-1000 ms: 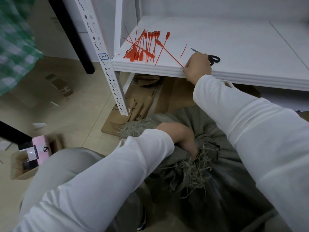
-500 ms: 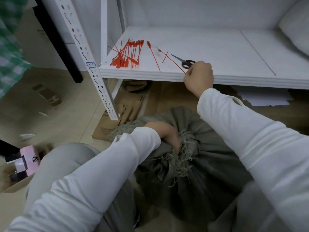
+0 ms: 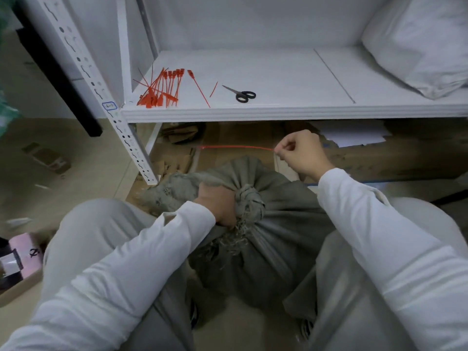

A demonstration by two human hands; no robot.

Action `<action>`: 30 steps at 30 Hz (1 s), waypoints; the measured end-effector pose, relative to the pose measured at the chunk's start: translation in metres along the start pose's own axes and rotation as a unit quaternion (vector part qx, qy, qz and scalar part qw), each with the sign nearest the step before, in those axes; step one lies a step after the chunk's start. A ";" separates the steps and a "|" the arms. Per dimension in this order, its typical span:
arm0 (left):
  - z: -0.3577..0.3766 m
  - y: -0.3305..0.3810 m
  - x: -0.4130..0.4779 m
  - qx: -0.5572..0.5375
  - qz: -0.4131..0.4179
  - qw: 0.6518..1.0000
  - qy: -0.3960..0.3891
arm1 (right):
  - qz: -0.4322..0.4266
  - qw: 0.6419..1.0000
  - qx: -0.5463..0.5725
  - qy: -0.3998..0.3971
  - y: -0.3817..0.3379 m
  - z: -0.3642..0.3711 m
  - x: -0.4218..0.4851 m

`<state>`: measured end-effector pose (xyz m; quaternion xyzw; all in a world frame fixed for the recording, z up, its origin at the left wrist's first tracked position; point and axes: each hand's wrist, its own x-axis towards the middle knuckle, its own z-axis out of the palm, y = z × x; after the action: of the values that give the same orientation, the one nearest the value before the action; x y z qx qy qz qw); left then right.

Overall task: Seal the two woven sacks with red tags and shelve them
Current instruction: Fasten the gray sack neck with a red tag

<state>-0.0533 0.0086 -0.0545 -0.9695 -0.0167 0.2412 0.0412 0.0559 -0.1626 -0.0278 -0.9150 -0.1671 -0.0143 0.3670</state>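
Woven sack (image 3: 268, 244), grey-green and full, stands on the floor in the lower middle of the head view, between the person's knees and below the front edge of the white shelf (image 3: 278, 69). Its mouth is bunched into a twisted neck with frayed threads hanging out. The left hand (image 3: 217, 207) is wrapped round that neck from the left side and grips it tight. The right hand (image 3: 300, 154), right of centre and above the sack, pinches the thin end of one red tag (image 3: 235, 147) between thumb and fingertip. The tag stretches out level towards the left and is clear of the fabric.

On the shelf, upper left, lies a bundle of spare tags (image 3: 159, 91), with a single tag (image 3: 198, 88) and a short red offcut (image 3: 214, 89) beside it, then black scissors (image 3: 241, 94). A pale bulky bag (image 3: 417, 44) rests on the shelf at the upper right. Whether it is the other sack, or whether it is sealed, I cannot tell from here.

As I judge it, the task is at an early stage. The neck is gathered and a tag is in hand, but nothing is looped or locked round the neck yet. That is to be done, probably with the tail trimmed, and then this sack is to be lifted onto the shelf.
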 end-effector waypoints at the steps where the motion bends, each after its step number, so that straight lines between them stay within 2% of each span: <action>1: 0.002 0.001 -0.001 0.012 -0.003 1.000 0.014 | -0.008 1.000 -0.002 -0.010 -0.001 -0.004 -0.004; 8: 0.013 0.012 -0.006 0.138 -0.029 0.986 0.090 | -0.033 0.992 -0.057 -0.105 0.014 -0.024 -0.012; 12: 0.018 0.008 -0.003 0.114 -0.011 0.986 0.117 | -0.062 0.985 -0.062 -0.146 0.015 -0.025 -0.009; 17: 0.019 0.001 0.005 0.050 0.005 0.995 0.087 | -0.071 0.985 0.007 -0.154 0.014 -0.027 -0.004; 21: 0.013 0.004 0.003 0.004 0.019 0.996 0.087 | -0.019 0.982 0.117 -0.145 0.005 -0.017 -0.001; 25: 0.010 0.006 0.006 0.002 0.028 0.993 0.113 | 0.085 0.927 0.341 -0.129 -0.010 0.011 -0.006; 30: 0.008 0.006 0.007 0.013 0.040 0.989 0.140 | 0.122 0.920 0.335 -0.164 -0.012 0.047 -0.018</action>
<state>-0.0511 0.0039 -0.0652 -0.9929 0.0309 0.1047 0.0464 0.0300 -0.1279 -0.0565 -0.7414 -0.1069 0.2381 0.6181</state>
